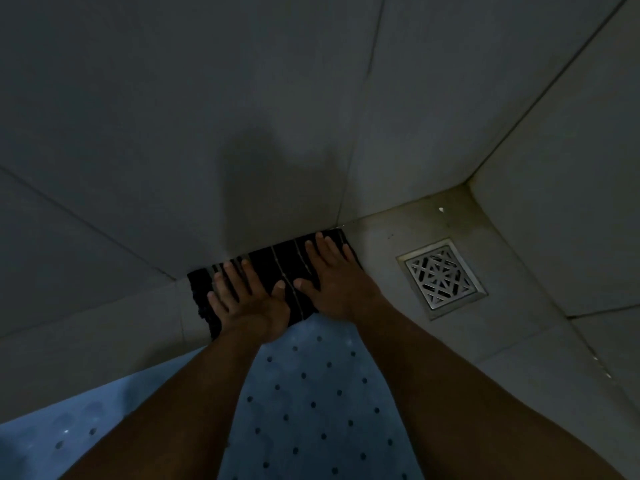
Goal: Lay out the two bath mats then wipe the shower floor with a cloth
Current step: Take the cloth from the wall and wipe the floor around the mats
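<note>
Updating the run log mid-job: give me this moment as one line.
phase: wiping | left hand, right hand: flat on black striped cloth at wall base | pale blue perforated bath mat: laid | square metal drain: uncovered

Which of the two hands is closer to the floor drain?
The right hand; it lies flat on the dark cloth on the side toward the drain, unlike the left hand.

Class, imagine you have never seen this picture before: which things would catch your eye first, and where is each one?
First, the two hands, left hand and right hand, pressed flat side by side on a dark striped cloth on the floor against the wall. Next, the shiny square metal drain to the right, near the corner. Below the cloth, a pale blue bath mat dotted with holes lies under the forearms.
</note>
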